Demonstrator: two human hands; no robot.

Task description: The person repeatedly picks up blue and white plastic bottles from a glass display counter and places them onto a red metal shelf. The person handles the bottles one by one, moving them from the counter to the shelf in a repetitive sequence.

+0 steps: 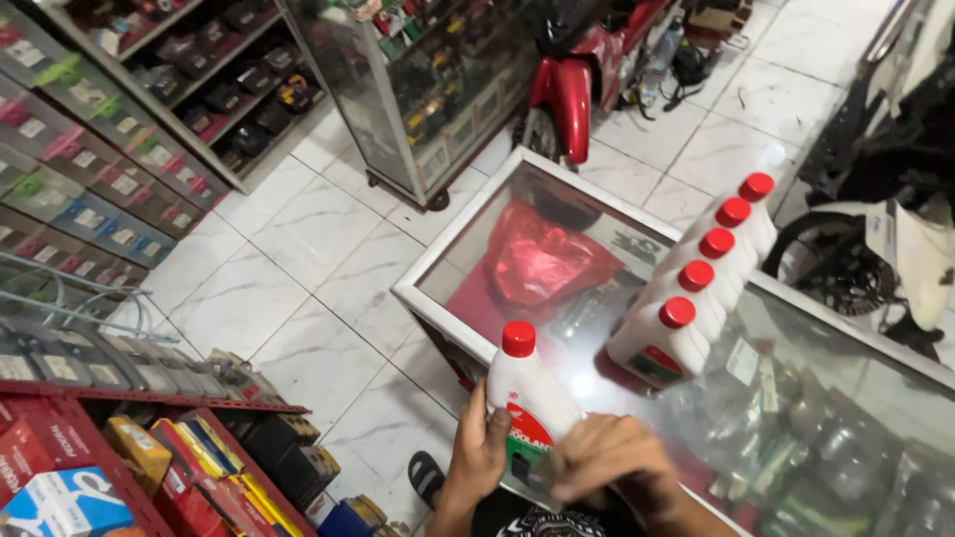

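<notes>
you hold a white bottle (529,398) with a red cap upright over the near edge of the glass counter (468,234), low in the middle of the view. your left hand (479,452) wraps its side from the left, fingers curled and pressed together around the body with the thumb lying across the front label. your right hand (609,459) covers the bottle's lower right part, knuckles toward you, fingers bent and close together against it; it is blurred, so you cannot tell exactly where the fingertips sit. just to the right, on the counter top, a row of five white bottles (708,288) with red caps stands in a line running away from you, near the held one but apart from it. a red bag (545,261) shows through the glass. beyond the counter stands a red motorbike (575,80), and shelves of boxed parts (90,149) fill the left side over the white tile floor (298,259).
</notes>
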